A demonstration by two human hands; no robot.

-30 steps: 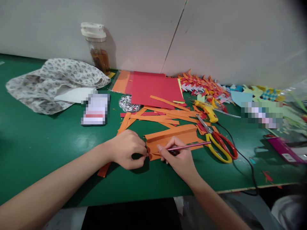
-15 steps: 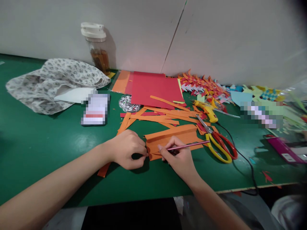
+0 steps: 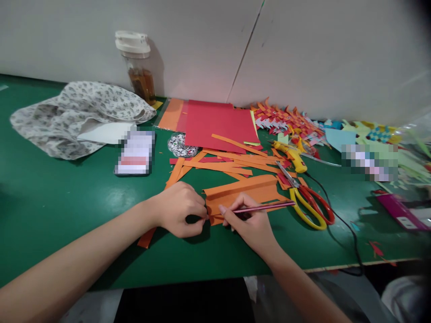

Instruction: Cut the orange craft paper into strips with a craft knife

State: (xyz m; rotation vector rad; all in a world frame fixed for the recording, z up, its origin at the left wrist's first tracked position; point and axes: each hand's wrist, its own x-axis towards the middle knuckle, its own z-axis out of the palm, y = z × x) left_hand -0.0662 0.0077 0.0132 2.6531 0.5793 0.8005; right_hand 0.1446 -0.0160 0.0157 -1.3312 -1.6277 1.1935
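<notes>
A folded sheet of orange paper (image 3: 240, 187) lies on the green table, creased along its length. My left hand (image 3: 182, 211) is closed at the sheet's left edge, thumb and forefinger pinched together there. In my right hand (image 3: 252, 226) is a slim pink pencil (image 3: 271, 207), its shaft slanting back to the right. The pencil's tip is over the lower left part of the sheet; whether it touches the paper I cannot tell. Scissors (image 3: 308, 208) with one yellow and one red handle lie just right of the sheet, near the pencil's back end.
Orange paper strips (image 3: 218, 167) lie behind the sheet, near red paper (image 3: 220, 123) and a pack of googly eyes (image 3: 182, 146). A yellow glue gun (image 3: 292, 157) trails a black cord. At left are a phone (image 3: 134, 154), patterned cloth (image 3: 77, 116) and a drink bottle (image 3: 139, 67).
The pencil's back end has dipped slightly, and my right fingers have shifted a little to the left. My left hand keeps its place at the paper's edge.
</notes>
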